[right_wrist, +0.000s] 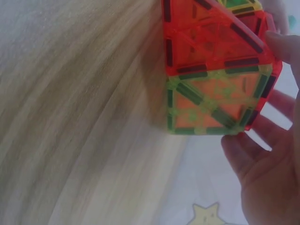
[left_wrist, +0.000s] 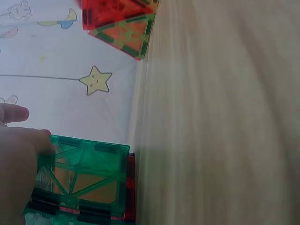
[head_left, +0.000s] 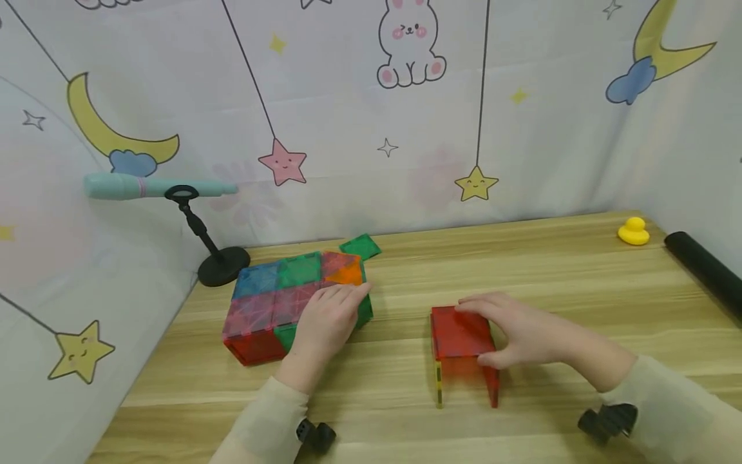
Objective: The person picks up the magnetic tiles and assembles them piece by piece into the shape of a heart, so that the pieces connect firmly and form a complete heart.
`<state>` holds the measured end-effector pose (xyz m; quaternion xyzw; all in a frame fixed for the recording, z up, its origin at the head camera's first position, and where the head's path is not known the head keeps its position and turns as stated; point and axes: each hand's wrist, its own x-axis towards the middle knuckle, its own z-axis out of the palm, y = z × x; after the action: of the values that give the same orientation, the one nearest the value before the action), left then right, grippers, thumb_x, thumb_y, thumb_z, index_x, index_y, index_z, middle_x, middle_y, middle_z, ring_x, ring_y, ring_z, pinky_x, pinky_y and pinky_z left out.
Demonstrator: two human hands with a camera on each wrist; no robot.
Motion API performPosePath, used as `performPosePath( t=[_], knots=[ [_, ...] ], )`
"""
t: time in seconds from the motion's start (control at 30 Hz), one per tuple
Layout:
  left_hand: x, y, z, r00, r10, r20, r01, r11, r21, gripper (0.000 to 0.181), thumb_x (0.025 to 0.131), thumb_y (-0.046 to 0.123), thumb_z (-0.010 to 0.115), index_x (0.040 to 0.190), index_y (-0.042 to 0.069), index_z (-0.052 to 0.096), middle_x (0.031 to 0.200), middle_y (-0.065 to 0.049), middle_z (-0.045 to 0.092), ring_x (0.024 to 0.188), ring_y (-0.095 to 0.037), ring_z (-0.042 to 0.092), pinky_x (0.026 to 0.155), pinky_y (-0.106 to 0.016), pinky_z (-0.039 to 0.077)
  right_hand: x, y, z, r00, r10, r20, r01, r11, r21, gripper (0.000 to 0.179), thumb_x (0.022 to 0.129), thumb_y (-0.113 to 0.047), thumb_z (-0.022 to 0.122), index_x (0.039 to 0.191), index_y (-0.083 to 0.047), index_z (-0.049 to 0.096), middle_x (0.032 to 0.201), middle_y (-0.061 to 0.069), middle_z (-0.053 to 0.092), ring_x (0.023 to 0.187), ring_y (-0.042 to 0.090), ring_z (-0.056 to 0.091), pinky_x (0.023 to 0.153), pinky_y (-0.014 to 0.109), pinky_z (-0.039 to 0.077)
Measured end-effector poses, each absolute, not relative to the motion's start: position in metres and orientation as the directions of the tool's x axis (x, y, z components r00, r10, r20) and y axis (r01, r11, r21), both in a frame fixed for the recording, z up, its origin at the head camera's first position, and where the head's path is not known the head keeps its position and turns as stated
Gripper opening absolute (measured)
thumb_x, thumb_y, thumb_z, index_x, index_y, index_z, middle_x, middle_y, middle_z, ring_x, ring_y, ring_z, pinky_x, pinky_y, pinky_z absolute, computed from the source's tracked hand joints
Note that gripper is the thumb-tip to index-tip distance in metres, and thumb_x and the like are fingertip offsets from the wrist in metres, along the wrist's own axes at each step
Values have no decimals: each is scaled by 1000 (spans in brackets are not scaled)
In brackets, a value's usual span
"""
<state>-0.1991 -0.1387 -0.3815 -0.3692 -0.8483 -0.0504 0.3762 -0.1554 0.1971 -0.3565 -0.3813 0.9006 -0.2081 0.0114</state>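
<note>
My left hand (head_left: 327,316) rests on the front right part of a low block of magnetic tiles (head_left: 252,316), which is blue, green, pink, red and orange on its faces. In the left wrist view, fingertips touch the top edge of its green side tile (left_wrist: 89,173). To the right stands a small box of magnetic tiles (head_left: 462,332), with a red top and an open front. My right hand (head_left: 522,328) holds this box, fingers at the back of its top and thumb at the front right corner. In the right wrist view, the box's side (right_wrist: 218,101) shows red, green and orange tiles.
A loose green tile (head_left: 361,246) lies behind the block. At the back left, a black stand (head_left: 217,264) bears a mint-green stick-like object (head_left: 156,187). A yellow toy duck (head_left: 634,231) and a black cylinder (head_left: 704,274) are at the far right. A printed curtain (head_left: 348,116) hangs behind the table.
</note>
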Motion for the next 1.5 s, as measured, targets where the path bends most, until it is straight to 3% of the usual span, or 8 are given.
performPosePath(
  t=[0.23, 0.37, 0.5, 0.67, 0.93, 1.17, 1.3, 1.5],
  knots=[
    [-204, -138, -378, -523, 513, 681, 667, 743, -47, 52, 73, 2, 75, 122, 4, 57, 93, -9, 67, 85, -26, 63, 79, -41, 50, -159, 211, -355, -736, -664, 130, -651, 641, -407, 65, 78, -26, 75, 132, -4, 47, 132, 10, 48, 119, 31, 42, 92, 50, 42],
    [-201, -101, -377, -706, 482, 518, 688, 639, 344, 61, 79, 15, 75, 132, 5, 47, 114, -11, 62, 102, -26, 59, 87, -40, 48, -162, 225, -356, -749, -643, 157, -642, 649, -407, 65, 76, -23, 77, 131, -5, 48, 127, 7, 51, 114, 28, 46, 90, 49, 43],
    [-220, -67, -382, -896, 363, 256, 429, 560, 708, 70, 86, 27, 69, 144, 13, 32, 134, -8, 49, 121, -25, 47, 97, -41, 41, -166, 237, -357, -761, -619, 192, -637, 661, -396, 66, 73, -20, 79, 129, -5, 49, 125, 4, 53, 112, 25, 49, 89, 48, 44],
    [-263, -44, -397, -968, 220, 120, 215, 483, 849, 75, 88, 29, 67, 147, 13, 24, 143, -12, 37, 132, -31, 34, 102, -50, 34, -166, 251, -359, -774, -596, 214, -628, 675, -387, 66, 73, -21, 79, 129, -5, 49, 125, 4, 54, 112, 26, 49, 89, 49, 43],
    [-307, -45, -413, -979, -22, 202, 155, 559, 814, 71, 85, 24, 70, 142, 7, 33, 133, -15, 45, 120, -33, 43, 99, -47, 36, -166, 254, -359, -768, -597, 234, -638, 679, -362, 64, 74, -24, 78, 128, -4, 50, 125, 3, 54, 112, 26, 50, 91, 48, 42],
    [-313, -54, -418, -985, -38, 170, 77, 779, 622, 83, 80, 27, 67, 146, 5, 23, 137, -20, 42, 123, -37, 39, 104, -50, 24, -165, 249, -361, -788, -581, 202, -608, 683, -404, 65, 75, -24, 77, 130, -4, 49, 129, 5, 51, 116, 28, 45, 94, 49, 40],
    [-298, -51, -415, -987, 70, 146, 136, 848, 512, 86, 80, 32, 67, 147, 4, 21, 130, -21, 50, 118, -39, 46, 100, -54, 29, -162, 248, -361, -796, -572, 197, -597, 691, -408, 66, 76, -26, 77, 131, -4, 48, 130, 7, 50, 118, 30, 44, 94, 51, 40],
    [-255, -40, -404, -904, 415, 100, 398, 737, 546, 85, 83, 37, 69, 149, 10, 22, 129, -14, 52, 117, -33, 48, 99, -54, 32, -162, 254, -363, -808, -554, 200, -581, 696, -422, 68, 72, -22, 79, 130, -3, 48, 128, 5, 51, 116, 28, 45, 92, 49, 41]
  ],
)
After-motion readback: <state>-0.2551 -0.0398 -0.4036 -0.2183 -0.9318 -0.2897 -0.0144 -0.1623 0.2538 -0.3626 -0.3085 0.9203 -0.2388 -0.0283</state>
